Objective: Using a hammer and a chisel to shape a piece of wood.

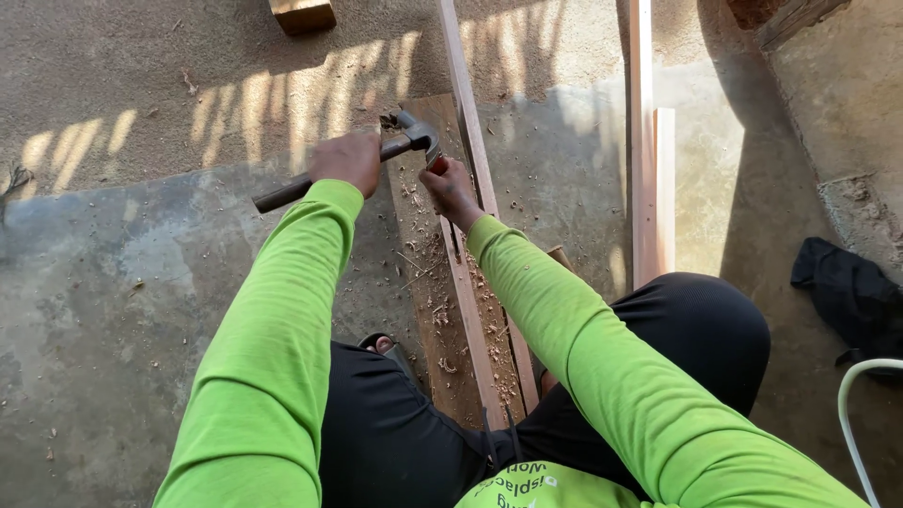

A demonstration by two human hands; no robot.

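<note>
Two bright green sleeves reach forward over black trousers to a dark plank (428, 310) strewn with pale curled shavings, lying flat on the rough concrete floor (141, 282). On it runs a narrow reddish wooden strip (470, 320), and the right hand (451, 191) pinches a small red-handled tool (438, 165) against it, fingers closed. Just beyond, the left hand (348, 160) is wrapped tight round the dark handle of a steel claw hammer (404, 136), its head touching the tool's top.
</note>
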